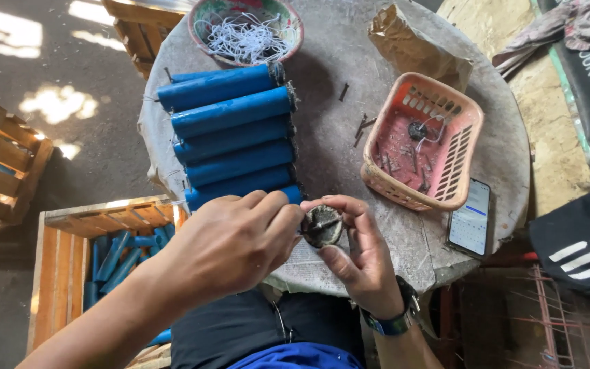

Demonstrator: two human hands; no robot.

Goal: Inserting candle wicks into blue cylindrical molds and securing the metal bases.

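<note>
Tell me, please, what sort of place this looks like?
Probably a small hand workshop: blue tubes lined up on a round table, more in a wooden crate, and a bowl of white strings.

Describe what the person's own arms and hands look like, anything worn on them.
Both forearms are bare, with no sleeves in view. The left hand wears no glove, ring or band that shows. The right hand is bare too, but its wrist carries a wristwatch with a dark blue strap and a dark case. No markings or bandages show on either arm.
</note>
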